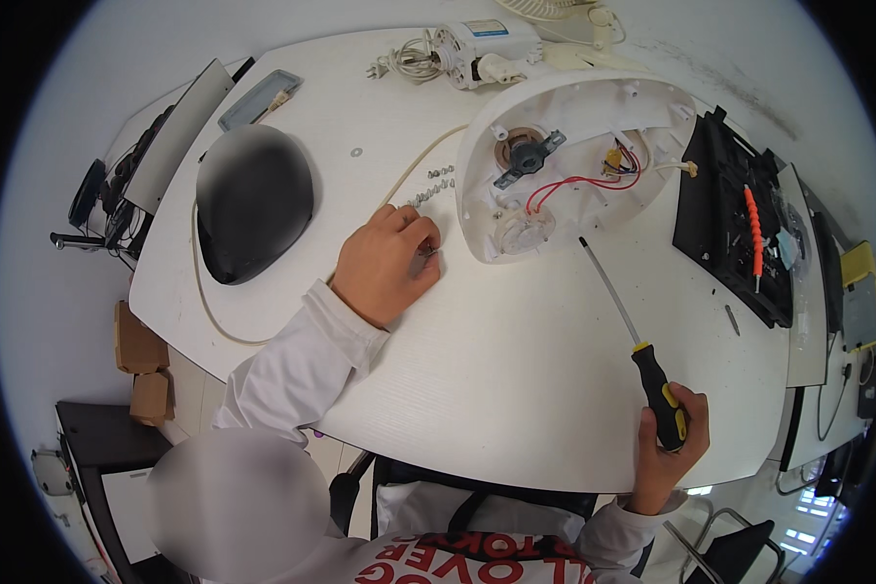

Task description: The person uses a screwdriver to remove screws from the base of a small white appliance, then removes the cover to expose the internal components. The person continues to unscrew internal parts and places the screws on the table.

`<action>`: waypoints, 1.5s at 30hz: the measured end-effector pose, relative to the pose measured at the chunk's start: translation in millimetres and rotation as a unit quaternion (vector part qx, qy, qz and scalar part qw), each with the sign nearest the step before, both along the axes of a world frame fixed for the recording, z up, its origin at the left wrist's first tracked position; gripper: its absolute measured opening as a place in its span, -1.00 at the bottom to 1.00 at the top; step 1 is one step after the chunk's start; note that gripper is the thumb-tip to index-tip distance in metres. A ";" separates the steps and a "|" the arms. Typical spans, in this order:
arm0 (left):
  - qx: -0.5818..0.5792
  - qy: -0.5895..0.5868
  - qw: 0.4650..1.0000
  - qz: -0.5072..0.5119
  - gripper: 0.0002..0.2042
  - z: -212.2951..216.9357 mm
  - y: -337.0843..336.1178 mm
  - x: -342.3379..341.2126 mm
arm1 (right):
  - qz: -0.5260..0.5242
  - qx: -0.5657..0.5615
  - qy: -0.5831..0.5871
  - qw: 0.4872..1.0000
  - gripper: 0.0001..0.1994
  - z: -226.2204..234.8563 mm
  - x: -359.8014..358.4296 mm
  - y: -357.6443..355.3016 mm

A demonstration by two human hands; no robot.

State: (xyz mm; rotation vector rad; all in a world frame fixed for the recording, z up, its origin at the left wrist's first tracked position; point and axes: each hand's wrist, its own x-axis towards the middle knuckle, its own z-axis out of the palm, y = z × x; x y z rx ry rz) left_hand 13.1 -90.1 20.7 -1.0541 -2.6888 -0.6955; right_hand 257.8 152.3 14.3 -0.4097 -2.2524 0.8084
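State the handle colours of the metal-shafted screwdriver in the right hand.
Black with yellow accents on the screwdriver handle, best in the head view.

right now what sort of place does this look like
Probably a small repair workspace, though it could be a workbench in an office. An opened white housing shows its red wires, a screwdriver is in the right hand, and a black tool case lies open on the table.
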 end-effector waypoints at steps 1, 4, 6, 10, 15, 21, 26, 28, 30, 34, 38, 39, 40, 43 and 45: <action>0.001 0.000 1.000 -0.001 -0.86 0.3 0.0 -0.1 | 0.001 0.000 0.001 1.000 -0.63 0.0 -0.3 0.0; 0.005 0.002 1.000 -0.003 -0.86 -0.6 0.7 -0.5 | -0.001 -0.001 -0.002 1.000 -0.64 0.1 0.1 0.1; 0.007 0.004 1.000 -0.002 -0.86 -0.3 -0.3 -0.1 | 0.000 -0.003 -0.004 1.000 -0.64 0.9 0.0 -0.1; 0.007 0.006 1.000 -0.003 -0.87 0.2 -0.7 0.0 | 0.002 -0.002 0.000 1.000 -0.64 1.3 -0.5 -0.6; 0.016 0.000 1.000 0.000 -0.89 0.2 -0.4 0.3 | 0.000 -0.005 -0.003 1.000 -0.64 1.2 -0.2 -0.6; 0.029 0.000 1.000 0.006 -0.89 0.0 -1.2 0.9 | 0.006 -0.003 -0.007 1.000 -0.64 1.3 -0.1 0.0; 0.031 -0.002 0.999 0.013 -0.90 1.4 -0.8 0.7 | 0.007 -0.006 -0.007 1.000 -0.64 1.4 0.1 -0.1; 0.030 -0.003 0.999 0.016 -0.90 1.2 -1.2 0.4 | 0.006 -0.005 -0.008 1.000 -0.64 2.0 -0.2 -0.5; 0.030 -0.010 0.999 0.022 -0.91 1.4 -1.1 0.5 | 0.006 -0.004 -0.008 1.000 -0.64 2.0 -0.2 -0.5; 0.028 -0.023 0.999 0.035 -0.90 4.0 0.2 1.5 | 0.007 -0.006 -0.007 1.000 -0.64 1.3 -0.2 -0.1; 0.032 -0.020 0.999 0.028 -0.90 3.0 -0.5 1.5 | 0.009 -0.007 -0.003 1.000 -0.65 2.3 -1.0 -0.7; 0.031 -0.020 0.999 0.027 -0.90 2.6 -0.6 1.3 | 0.009 -0.006 -0.004 1.000 -0.65 2.0 -0.8 -0.6; 0.031 -0.021 0.999 0.027 -0.90 2.1 -0.8 1.0 | 0.009 -0.006 -0.004 1.000 -0.65 1.5 -0.6 -0.4; 0.029 -0.025 0.999 0.030 -0.90 2.0 -0.8 1.0 | 0.009 -0.001 -0.005 1.000 -0.65 1.2 -0.5 0.0; 0.028 -0.026 0.999 0.030 -0.90 2.3 -1.1 1.2 | 0.009 0.000 -0.005 1.000 -0.65 0.6 -0.5 0.4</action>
